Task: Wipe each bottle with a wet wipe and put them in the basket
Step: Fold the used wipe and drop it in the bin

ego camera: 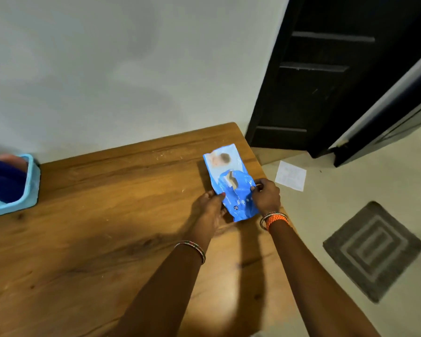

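Both forearms reach in from the near edge, each with beaded bangles at the wrist, and meet at the wet wipe pack (231, 186), a blue soft pouch lying flat on the bench (112, 215) close to its far right corner. The left hand (210, 207) sits against the pack's left edge, fingers bent onto that edge with the thumb near the corner; this looks like a steadying hold so the pouch does not slide. The right hand (265, 195) is at the pack's right edge, its fingers (255, 187) curled and pinching the wrapper, or perhaps a flap of it; I cannot tell which. A pale tab or a bit of wipe shows at the opening in the middle of the pack, so my reading is that a wipe is being got out or the pack closed.

Well to the left of the pack, at the frame's edge, stands the basket (22, 190), light blue plastic, with a dark blue bottle (3, 181) lying or leaning in it; blur hides the rest of what it holds. No other bottle shows on the bench, so the task seems well along.

Right of the pack, past the bench edge, a white sheet of paper (291, 175) lies on the floor. Further right is a grey patterned mat (372, 249). Behind and right of the pack stands a dark door (326, 69).
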